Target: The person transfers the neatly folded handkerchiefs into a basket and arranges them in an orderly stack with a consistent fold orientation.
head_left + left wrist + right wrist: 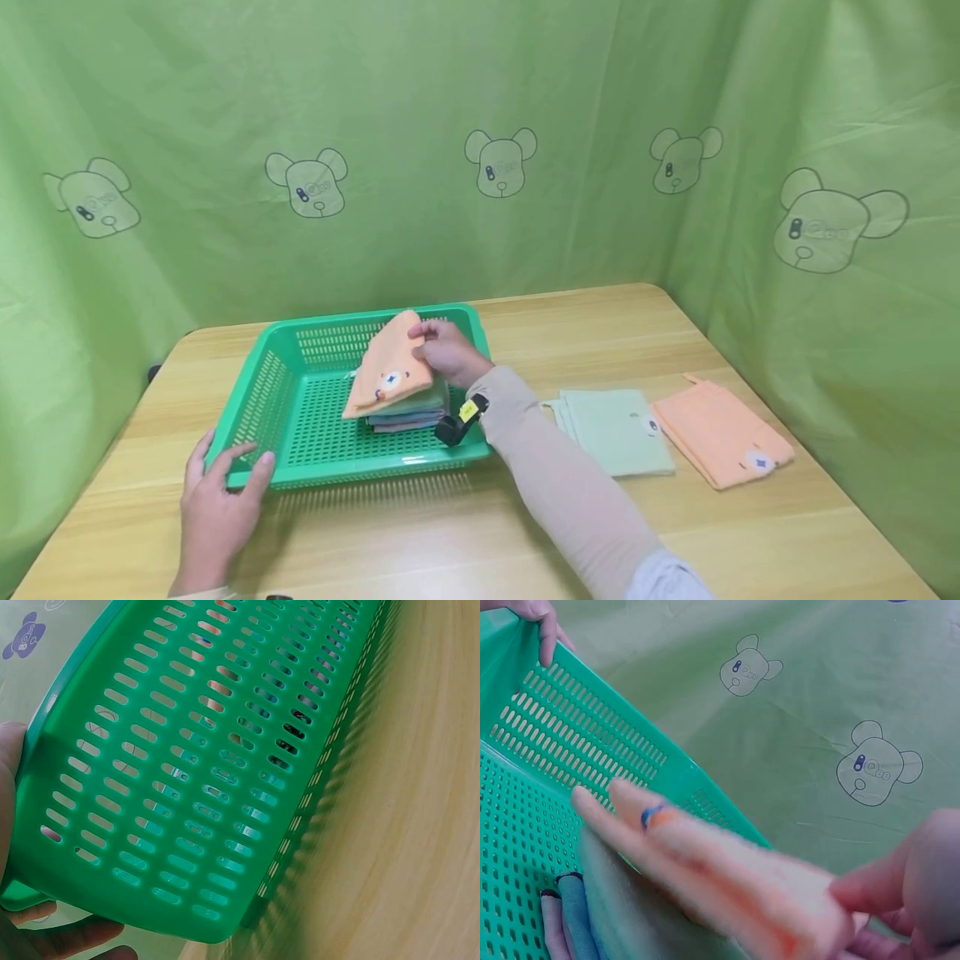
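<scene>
Right hand (452,354): thumb and fingers clamped on the right edge of a folded orange cloth (396,354), which I hold tilted over the cloth stack (408,419) inside the green basket (330,474). Left hand (222,504): my fingers grip the basket's near-left corner. Pale green cloth (618,433) and second orange cloth (720,435) lie to the right.

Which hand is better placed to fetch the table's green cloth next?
Likely the right hand, once it releases its orange cloth: it's nearer the green cloth. The left hand holds the basket.
</scene>
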{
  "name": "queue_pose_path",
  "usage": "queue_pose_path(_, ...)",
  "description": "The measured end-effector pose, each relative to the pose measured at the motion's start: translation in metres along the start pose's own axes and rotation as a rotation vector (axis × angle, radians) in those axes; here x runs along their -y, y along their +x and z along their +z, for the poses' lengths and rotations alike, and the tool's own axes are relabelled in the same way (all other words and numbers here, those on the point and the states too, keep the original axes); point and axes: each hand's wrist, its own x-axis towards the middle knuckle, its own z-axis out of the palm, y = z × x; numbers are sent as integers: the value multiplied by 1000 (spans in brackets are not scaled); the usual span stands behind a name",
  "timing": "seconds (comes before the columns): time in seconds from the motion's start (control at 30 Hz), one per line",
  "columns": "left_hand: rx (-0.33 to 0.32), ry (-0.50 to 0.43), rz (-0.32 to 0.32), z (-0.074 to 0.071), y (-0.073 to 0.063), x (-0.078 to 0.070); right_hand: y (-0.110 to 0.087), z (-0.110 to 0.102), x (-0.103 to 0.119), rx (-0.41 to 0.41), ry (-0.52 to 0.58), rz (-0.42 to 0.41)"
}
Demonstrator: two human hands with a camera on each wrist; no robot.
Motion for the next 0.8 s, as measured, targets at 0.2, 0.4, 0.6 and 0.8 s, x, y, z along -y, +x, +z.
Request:
queue_pose_path(0.2,6,-1,-4,0,0,1,2,-2,-4,-86,-89,69)
queue_pose_path(0.4,12,6,-8,0,-1,3,-1,-2,-5,-123,-237,82)
queue_pose_path(0.6,6,7,0,0,-1,3,-3,-3,-4,-110,-300,96)
queue_pose_path(0.8,14,22,-1,-1,0,4,-6,-4,-2,-71,-323,135)
